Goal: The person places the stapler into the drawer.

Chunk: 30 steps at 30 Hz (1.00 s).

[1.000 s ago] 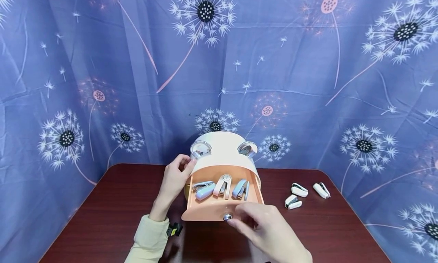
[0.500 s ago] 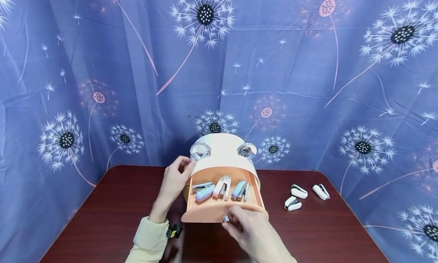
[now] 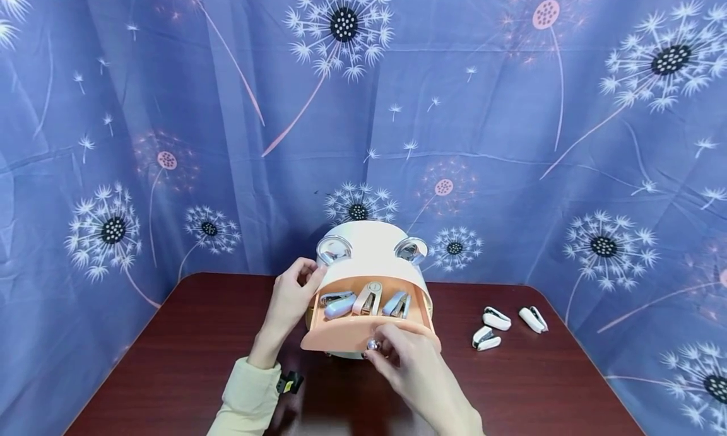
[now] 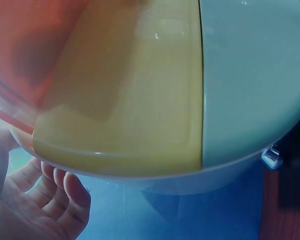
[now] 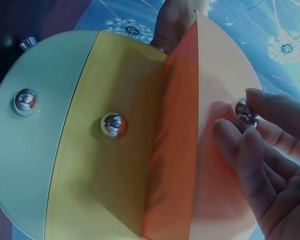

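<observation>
In the head view a round-topped white cabinet (image 3: 372, 237) stands on the table with its top peach drawer (image 3: 335, 335) pulled partway out. Inside the drawer lie a lilac-blue mini stapler (image 3: 341, 306), a pale pink one (image 3: 368, 299) and a light blue one (image 3: 397, 304). My right hand (image 3: 417, 366) pinches the drawer's silver knob (image 5: 242, 110) between thumb and fingers. At the cabinet's left side, my left hand (image 3: 291, 295) rests its thumb and loosely bent fingers against the shell; the left wrist view shows those fingers (image 4: 57, 195) by the rim.
Three white mini staplers (image 3: 496, 318) lie on the dark red table (image 3: 187, 360) to the right. Beneath the peach drawer are a yellow drawer (image 5: 90, 165) and a green drawer (image 5: 25, 150), both pushed in. A blue dandelion-print curtain (image 3: 272, 190) hangs behind.
The peach drawer, with the staplers in it, has slid partway back into the cabinet. My right hand has moved inward with its knob. My left hand stays by the cabinet's side.
</observation>
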Tool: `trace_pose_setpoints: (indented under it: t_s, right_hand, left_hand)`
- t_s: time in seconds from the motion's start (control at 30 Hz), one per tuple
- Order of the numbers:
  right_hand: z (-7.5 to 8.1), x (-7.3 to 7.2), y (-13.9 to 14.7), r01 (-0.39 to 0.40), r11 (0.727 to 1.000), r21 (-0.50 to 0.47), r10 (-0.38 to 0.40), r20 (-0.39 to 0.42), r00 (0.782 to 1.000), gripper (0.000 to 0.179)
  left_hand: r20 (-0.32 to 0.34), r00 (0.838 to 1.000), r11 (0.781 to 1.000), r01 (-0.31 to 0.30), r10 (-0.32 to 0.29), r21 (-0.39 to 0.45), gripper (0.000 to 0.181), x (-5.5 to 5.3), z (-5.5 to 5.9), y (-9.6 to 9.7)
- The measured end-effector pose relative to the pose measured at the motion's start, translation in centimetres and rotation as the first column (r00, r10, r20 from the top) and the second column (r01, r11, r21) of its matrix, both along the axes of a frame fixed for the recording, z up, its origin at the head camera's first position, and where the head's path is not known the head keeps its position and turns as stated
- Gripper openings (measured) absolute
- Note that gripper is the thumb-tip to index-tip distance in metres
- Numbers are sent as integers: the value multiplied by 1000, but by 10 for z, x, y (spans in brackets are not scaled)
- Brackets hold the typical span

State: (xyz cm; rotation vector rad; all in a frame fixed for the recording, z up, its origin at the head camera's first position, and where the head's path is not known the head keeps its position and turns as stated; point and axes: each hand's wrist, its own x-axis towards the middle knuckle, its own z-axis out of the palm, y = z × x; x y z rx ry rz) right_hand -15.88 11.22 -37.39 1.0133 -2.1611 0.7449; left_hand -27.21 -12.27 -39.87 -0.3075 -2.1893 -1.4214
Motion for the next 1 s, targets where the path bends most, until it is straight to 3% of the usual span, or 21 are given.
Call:
trace_pose_setpoints:
  t_s: [0.53, 0.7, 1.0]
  right_hand:
    - [-2, -38, -2, 10, 998, -62, -6, 63, 998, 21]
    - [-6, -49, -2, -12, 996, -87, 18, 61, 998, 18]
    - [-11, -62, -3, 26, 995, -101, -25, 13, 1000, 21]
  left_hand:
    - [12, 1000, 1000, 22, -22, 10, 23, 1, 0, -1]
    - [14, 1000, 1000, 18, -19, 8, 24, 0, 0, 0]
    - [8, 1000, 1000, 13, -13, 7, 23, 0, 0, -1]
